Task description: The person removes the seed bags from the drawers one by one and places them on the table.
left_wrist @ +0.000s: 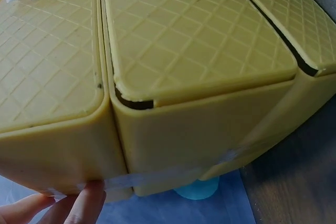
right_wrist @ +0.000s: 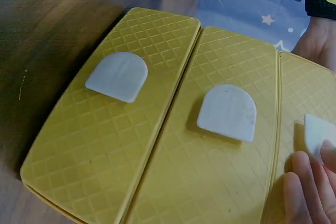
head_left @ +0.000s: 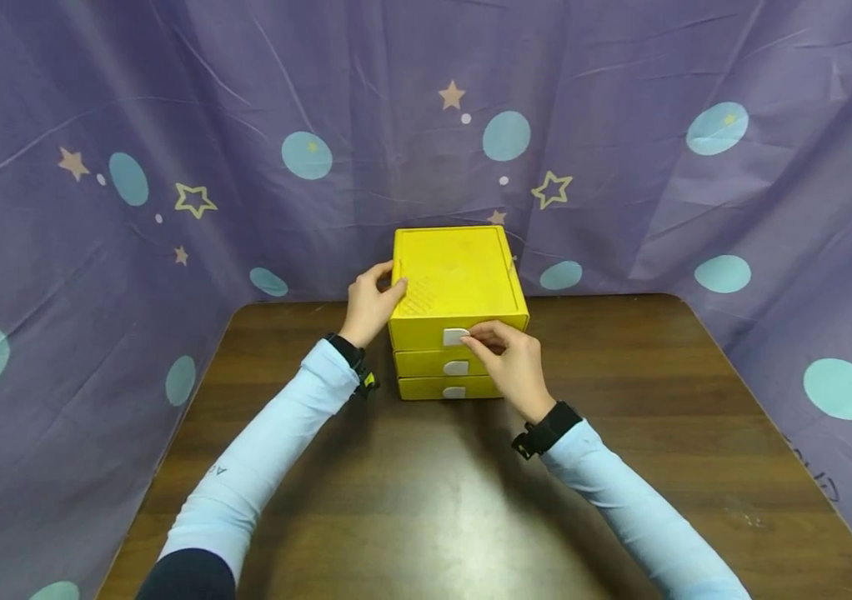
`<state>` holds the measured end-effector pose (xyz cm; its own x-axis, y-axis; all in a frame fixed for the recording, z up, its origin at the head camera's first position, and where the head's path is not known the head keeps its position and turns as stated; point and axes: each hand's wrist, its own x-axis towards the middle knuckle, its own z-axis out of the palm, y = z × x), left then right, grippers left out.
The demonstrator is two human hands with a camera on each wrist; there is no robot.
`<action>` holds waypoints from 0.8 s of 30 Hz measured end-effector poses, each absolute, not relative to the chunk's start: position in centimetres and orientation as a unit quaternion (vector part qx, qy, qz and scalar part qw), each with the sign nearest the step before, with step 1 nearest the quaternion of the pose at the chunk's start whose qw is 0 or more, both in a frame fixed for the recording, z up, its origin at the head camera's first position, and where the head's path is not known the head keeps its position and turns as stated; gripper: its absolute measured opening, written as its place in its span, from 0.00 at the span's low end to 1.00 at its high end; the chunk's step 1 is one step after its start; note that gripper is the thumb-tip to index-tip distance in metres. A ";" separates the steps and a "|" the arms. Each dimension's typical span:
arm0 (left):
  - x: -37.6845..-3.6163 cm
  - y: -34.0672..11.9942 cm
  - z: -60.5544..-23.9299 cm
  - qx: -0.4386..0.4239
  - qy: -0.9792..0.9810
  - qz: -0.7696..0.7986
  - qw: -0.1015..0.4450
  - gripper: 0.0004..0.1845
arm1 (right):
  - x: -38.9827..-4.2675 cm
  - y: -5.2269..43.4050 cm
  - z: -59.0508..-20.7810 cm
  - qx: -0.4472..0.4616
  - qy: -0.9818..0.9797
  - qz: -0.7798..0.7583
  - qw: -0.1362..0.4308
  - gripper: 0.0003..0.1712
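Note:
A yellow three-drawer box (head_left: 463, 271) stands at the back of the table, its drawer fronts facing me. My left hand (head_left: 372, 302) holds the box's left side near the top, thumb on the upper edge; in the left wrist view its fingers (left_wrist: 89, 203) touch the side wall. With thumb and fingers my right hand (head_left: 513, 364) pinches the white handle (head_left: 455, 337) of the top drawer, partly visible in the right wrist view. The middle drawer's handle (right_wrist: 227, 113) and the bottom drawer's handle (right_wrist: 118, 76) are untouched. All three drawers look closed.
The brown wooden table (head_left: 426, 500) extends in front of the box and to both sides. Behind it hangs a purple curtain (head_left: 396, 108) with stars and blue ovals, close to the box's back. Clear tape (left_wrist: 157, 178) runs along the box's side.

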<state>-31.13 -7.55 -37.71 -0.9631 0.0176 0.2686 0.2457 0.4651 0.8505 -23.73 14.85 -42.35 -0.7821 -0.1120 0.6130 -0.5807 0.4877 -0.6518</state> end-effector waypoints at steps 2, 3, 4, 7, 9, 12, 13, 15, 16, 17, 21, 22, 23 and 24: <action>-31.3 -7.4 -37.7 -0.076 -0.848 -0.513 0.114 0.25 | -24.0 14.9 -42.3 0.208 -0.821 0.467 0.253 0.08; -31.5 -7.4 -37.7 -0.076 -0.847 -0.513 0.115 0.25 | -24.1 14.9 -42.3 0.207 -0.820 0.471 0.252 0.08; -31.6 -7.4 -37.7 -0.075 -0.847 -0.513 0.117 0.25 | -24.2 14.9 -42.3 0.205 -0.818 0.475 0.252 0.08; -32.0 -7.3 -37.7 -0.071 -0.850 -0.507 0.122 0.24 | -24.7 14.8 -42.3 0.199 -0.817 0.477 0.257 0.07; -32.3 -7.3 -37.6 -0.070 -0.849 -0.508 0.124 0.24 | -25.0 14.8 -42.2 0.193 -0.818 0.475 0.260 0.06; -32.6 -7.3 -37.3 -0.069 -0.847 -0.511 0.125 0.24 | -25.4 14.6 -42.1 0.187 -0.820 0.473 0.262 0.07; -32.7 -7.3 -37.2 -0.069 -0.846 -0.514 0.123 0.24 | -25.5 14.6 -42.0 0.185 -0.821 0.472 0.261 0.06; -32.9 -7.4 -37.1 -0.065 -0.847 -0.516 0.111 0.24 | -25.7 14.6 -42.0 0.181 -0.822 0.473 0.259 0.06; -33.0 -7.5 -37.1 -0.063 -0.848 -0.515 0.103 0.24 | -25.7 14.6 -42.1 0.179 -0.823 0.474 0.257 0.06; -33.0 -7.5 -37.1 -0.061 -0.850 -0.514 0.092 0.23 | -25.7 14.6 -42.1 0.177 -0.823 0.475 0.256 0.06; -33.2 -7.8 -37.1 -0.065 -0.859 -0.506 0.050 0.23 | -25.2 14.7 -42.4 0.175 -0.826 0.468 0.260 0.07; -33.1 -7.9 -37.1 -0.068 -0.860 -0.504 0.045 0.23 | -24.9 14.8 -42.5 0.176 -0.826 0.467 0.261 0.07; -33.1 -8.0 -37.1 -0.071 -0.860 -0.504 0.041 0.23 | -24.5 14.8 -42.5 0.178 -0.827 0.464 0.263 0.07; -33.1 -8.1 -37.1 -0.073 -0.859 -0.506 0.038 0.24 | -24.2 14.8 -42.6 0.181 -0.827 0.461 0.265 0.07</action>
